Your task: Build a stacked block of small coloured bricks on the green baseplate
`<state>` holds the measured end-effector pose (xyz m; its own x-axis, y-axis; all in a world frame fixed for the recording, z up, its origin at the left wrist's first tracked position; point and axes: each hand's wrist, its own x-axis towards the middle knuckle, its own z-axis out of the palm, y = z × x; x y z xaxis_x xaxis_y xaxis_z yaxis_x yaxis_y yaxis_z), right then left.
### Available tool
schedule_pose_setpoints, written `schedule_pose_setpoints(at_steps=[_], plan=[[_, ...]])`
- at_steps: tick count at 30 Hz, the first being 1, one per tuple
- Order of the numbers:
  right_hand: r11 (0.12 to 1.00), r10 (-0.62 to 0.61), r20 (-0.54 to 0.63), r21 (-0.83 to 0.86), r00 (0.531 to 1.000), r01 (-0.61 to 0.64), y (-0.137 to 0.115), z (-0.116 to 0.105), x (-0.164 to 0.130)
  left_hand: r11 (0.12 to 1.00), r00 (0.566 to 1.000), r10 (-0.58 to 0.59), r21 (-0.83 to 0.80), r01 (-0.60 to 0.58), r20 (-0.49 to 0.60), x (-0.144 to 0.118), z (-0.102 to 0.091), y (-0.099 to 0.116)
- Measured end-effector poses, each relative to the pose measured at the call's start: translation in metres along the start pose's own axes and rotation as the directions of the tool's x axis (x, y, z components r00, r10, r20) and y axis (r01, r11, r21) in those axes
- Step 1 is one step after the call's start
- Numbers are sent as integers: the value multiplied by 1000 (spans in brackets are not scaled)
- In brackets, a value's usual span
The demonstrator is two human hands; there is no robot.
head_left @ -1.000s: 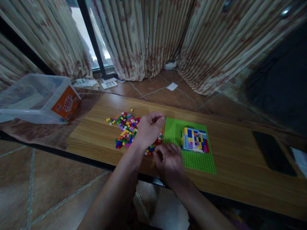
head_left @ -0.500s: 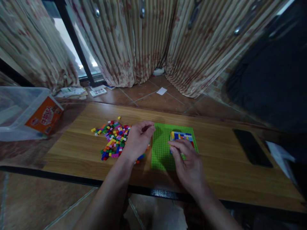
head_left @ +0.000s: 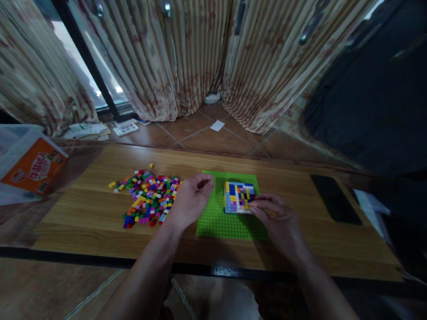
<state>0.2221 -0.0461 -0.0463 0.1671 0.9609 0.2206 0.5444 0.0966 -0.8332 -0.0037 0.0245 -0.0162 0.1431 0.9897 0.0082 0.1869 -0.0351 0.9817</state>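
Covering the near right corner of the brick block (head_left: 236, 196), the right hand (head_left: 279, 218) has its thumb and index finger drawn together in a pinch; whether a small piece sits between the fingertips, I cannot tell. The block, a low rectangle of blue, white, yellow, purple and other colours, stands on the green baseplate (head_left: 213, 224), a little right of its middle and toward its far edge. The left hand (head_left: 191, 198) hovers between the baseplate and the loose bricks (head_left: 148, 200), partly hiding the plate's left edge, its fingers curled and the thumb close to the index finger; whether it grasps anything is too small to make out. The loose bricks lie in a wide, mixed-colour heap on the wooden counter (head_left: 80, 213), left of the left hand, with one yellow brick (head_left: 151, 166) apart at the far side. At the far left is a clear plastic bin (head_left: 20, 195) bearing an orange label (head_left: 35, 166). Well to the right of the baseplate, a flat black slab (head_left: 335, 198) lies on the counter, and a white sheet (head_left: 368, 209) is just beyond it.
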Motion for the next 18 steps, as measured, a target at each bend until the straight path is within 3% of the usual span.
schedule_pose_setpoints(at_steps=[13,18], plan=[[946,212,-87,270,973,-181,7,14,-1,1000,1000,21,-6,-21,4,1,0,0],[944,211,-59,271,976,-188,6,12,-2,999,999,40,-5,-40,-21,1,-1,-2]])
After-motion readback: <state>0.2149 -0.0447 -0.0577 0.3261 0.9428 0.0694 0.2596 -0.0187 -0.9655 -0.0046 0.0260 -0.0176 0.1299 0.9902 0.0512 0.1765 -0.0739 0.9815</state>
